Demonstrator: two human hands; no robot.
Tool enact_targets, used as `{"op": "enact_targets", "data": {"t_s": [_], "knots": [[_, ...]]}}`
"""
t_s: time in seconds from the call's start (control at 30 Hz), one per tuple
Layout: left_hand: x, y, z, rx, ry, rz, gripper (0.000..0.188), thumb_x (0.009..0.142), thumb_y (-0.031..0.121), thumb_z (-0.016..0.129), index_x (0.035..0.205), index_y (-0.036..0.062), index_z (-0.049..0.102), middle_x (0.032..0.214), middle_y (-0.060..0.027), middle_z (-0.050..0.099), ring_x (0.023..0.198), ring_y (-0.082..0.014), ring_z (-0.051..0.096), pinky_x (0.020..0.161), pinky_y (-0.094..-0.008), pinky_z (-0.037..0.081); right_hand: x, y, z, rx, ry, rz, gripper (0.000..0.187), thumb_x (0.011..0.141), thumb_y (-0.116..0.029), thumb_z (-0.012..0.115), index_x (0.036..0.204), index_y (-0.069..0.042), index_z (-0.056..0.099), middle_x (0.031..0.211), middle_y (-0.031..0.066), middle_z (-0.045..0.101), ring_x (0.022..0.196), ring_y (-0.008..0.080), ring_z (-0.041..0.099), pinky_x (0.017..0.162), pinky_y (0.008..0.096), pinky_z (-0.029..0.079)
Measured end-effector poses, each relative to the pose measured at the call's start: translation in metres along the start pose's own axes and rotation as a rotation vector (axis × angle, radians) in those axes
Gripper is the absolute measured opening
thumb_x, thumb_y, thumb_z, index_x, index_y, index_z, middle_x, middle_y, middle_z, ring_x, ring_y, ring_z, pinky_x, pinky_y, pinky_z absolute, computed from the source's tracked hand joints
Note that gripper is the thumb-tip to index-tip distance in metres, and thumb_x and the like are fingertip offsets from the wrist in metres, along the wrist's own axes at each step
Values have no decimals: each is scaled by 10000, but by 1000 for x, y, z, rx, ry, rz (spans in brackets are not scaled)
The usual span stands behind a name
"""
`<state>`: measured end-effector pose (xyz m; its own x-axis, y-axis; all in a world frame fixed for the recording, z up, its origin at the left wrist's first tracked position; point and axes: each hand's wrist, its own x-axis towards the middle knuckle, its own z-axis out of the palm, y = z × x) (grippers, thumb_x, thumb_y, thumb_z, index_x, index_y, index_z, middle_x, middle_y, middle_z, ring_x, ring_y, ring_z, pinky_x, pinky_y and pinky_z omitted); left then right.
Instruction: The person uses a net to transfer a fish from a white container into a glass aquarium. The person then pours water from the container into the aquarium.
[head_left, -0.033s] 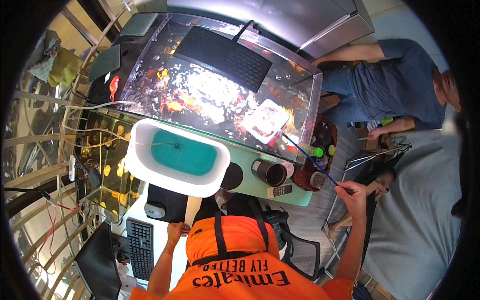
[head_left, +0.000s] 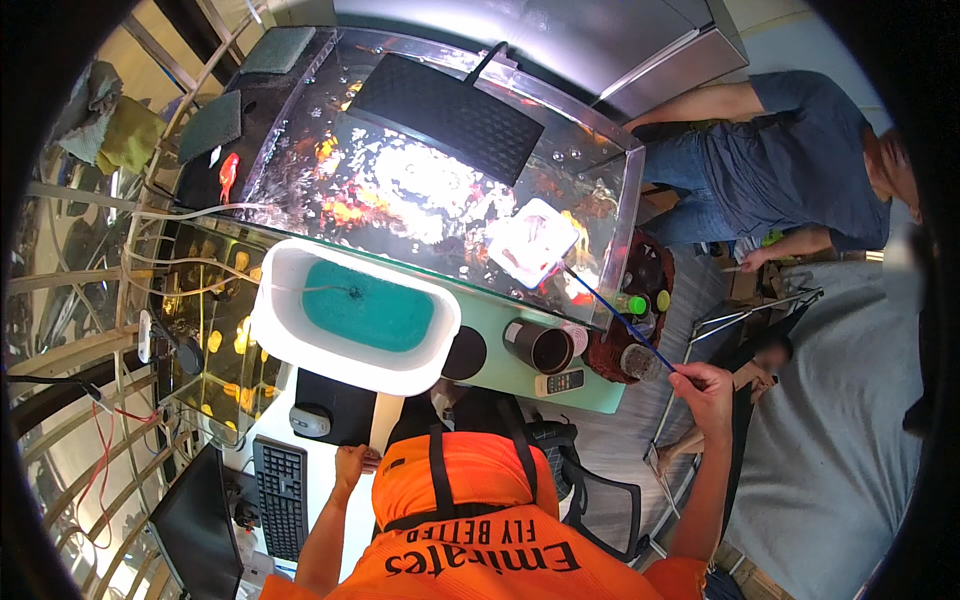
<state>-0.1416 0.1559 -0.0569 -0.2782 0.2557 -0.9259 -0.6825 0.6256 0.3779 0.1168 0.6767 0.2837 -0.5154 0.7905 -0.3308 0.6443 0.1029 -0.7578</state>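
My right hand (head_left: 703,394) pinches the end of a thin blue handle. The handle belongs to a white square fish net (head_left: 533,243), which lies over the near right part of a fish tank (head_left: 632,185). Through the net a dark patch shows, too bright and blurred to make out. Orange, red and white fish (head_left: 345,212) swim in the tank under strong glare. My left hand (head_left: 353,464) is closed at the near edge of the desk, beside my waist. What its fingers hold, if anything, is hidden.
A white tub (head_left: 262,318) of teal water stands before the tank. Close by are a dark cup (head_left: 548,348), a remote control (head_left: 560,382), a mouse (head_left: 310,420) and a keyboard (head_left: 281,495). A black panel (head_left: 450,115) spans the tank. Another person (head_left: 790,165) stands at the right.
Orange fish around the net and in the tank have shifted slightly. The other person at the right has moved a little. My hands and the net stay almost in place.
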Motion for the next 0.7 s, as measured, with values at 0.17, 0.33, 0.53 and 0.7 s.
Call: {"op": "enact_targets", "data": {"t_s": [0.17, 0.33, 0.53, 0.7], "knots": [[-2, 3, 1, 16, 4, -11, 337, 889, 193, 531, 801, -74, 717, 758, -186, 732, 626, -253, 732, 568, -325, 599, 1, 2, 2, 2, 1, 3, 104, 873, 8, 732, 973, 33, 743, 738, 13, 666, 635, 47, 579, 576, 199, 455], [-6, 7, 3, 18, 4, 2, 338, 884, 197, 531, 792, -76, 708, 770, -183, 729, 638, -255, 722, 598, -331, 602, 1, -1, 5, 15, 3, 17, 101, 878, 5, 726, 973, 35, 738, 739, 9, 661, 638, 46, 580, 580, 199, 452], [-6, 6, 3, 15, 6, -2, 357, 896, 212, 523, 807, -77, 711, 770, -180, 725, 645, -250, 718, 607, -330, 601, 5, -4, 13, -8, 12, 12, 127, 884, -22, 738, 1000, 29, 749, 742, -12, 661, 632, 35, 557, 565, 195, 441], [-3, 1, 2, -6, 5, 31, 341, 894, 203, 544, 799, -74, 720, 746, -180, 730, 614, -253, 729, 557, -320, 599, 6, -8, 17, -87, 20, -18, 133, 882, -28, 743, 1004, 25, 751, 739, -27, 653, 646, 23, 544, 565, 195, 431]]}}
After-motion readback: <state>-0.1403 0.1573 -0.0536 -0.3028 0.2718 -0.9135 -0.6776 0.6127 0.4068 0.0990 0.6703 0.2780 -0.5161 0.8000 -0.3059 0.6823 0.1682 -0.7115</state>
